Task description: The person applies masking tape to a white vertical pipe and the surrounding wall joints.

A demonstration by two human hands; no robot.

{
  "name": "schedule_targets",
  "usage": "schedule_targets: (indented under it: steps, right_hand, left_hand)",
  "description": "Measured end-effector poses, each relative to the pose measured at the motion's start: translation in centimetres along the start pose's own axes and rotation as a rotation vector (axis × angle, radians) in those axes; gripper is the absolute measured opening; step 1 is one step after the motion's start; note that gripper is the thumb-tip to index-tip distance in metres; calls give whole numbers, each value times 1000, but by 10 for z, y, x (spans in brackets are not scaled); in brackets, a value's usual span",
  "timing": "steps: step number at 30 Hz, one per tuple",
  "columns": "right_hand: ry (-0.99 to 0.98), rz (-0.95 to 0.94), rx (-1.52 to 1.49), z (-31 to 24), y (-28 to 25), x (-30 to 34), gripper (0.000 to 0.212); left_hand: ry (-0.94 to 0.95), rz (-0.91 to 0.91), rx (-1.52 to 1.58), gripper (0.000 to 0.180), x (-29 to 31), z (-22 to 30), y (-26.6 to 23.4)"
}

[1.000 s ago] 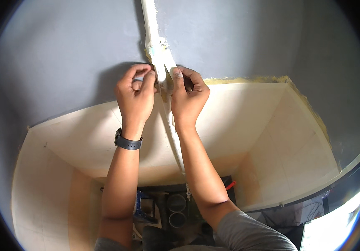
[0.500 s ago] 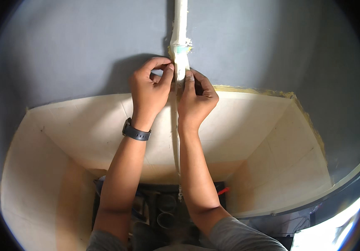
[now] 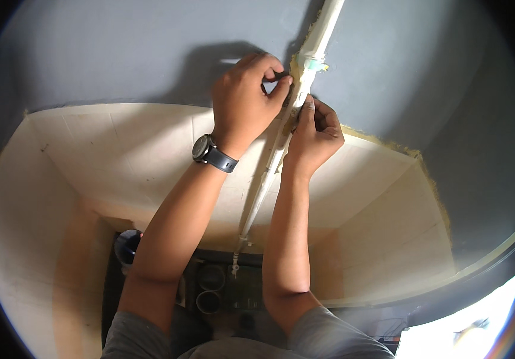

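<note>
A white pipe (image 3: 328, 23) runs down the wall, slanting across the view, with a greenish band (image 3: 312, 63) around its wider joint. Just below that band, my left hand (image 3: 246, 99) has its thumb and forefinger closed at the pipe's left edge. My right hand (image 3: 318, 136) pinches with thumb and fingers against the right side, slightly lower. Whatever lies between the fingertips of either hand is too small or hidden to name. Yellowish, rough residue edges the pipe around the joint. A dark watch (image 3: 214, 154) is on my left wrist.
The upper wall (image 3: 144, 54) is grey; cream tiles (image 3: 144, 158) cover the part below, with a rough yellowish border at right. Down at the pipe's lower end is a small tap-like fitting (image 3: 235, 267). Round dark containers (image 3: 211, 277) and a dark bucket (image 3: 128, 245) stand below.
The view has shifted and tilted, so the pipe now slants and more of its lower length shows. Both hands stay by the joint; the left fingers sit slightly higher along the pipe's edge.
</note>
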State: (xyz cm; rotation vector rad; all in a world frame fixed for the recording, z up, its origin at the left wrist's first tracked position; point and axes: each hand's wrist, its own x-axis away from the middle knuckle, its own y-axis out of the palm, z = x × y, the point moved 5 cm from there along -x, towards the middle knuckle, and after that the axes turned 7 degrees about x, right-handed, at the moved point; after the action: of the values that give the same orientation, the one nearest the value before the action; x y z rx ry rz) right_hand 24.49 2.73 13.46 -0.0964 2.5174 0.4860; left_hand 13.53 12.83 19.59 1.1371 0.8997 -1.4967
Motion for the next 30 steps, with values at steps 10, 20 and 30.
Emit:
schedule_targets:
  steps: [10, 20, 30]
  right_hand:
    - [5, -35, 3, 4, -2, -1, 16]
    - [-62, -187, 98, 1, -12, 1, 16]
    - [-232, -57, 247, 22, -39, 29, 13]
  left_hand:
    - [63, 37, -62, 20, -11, -5, 3]
    - [-34, 57, 47, 19, -17, -9, 5]
    - [-203, -5, 167, 22, -18, -22, 10]
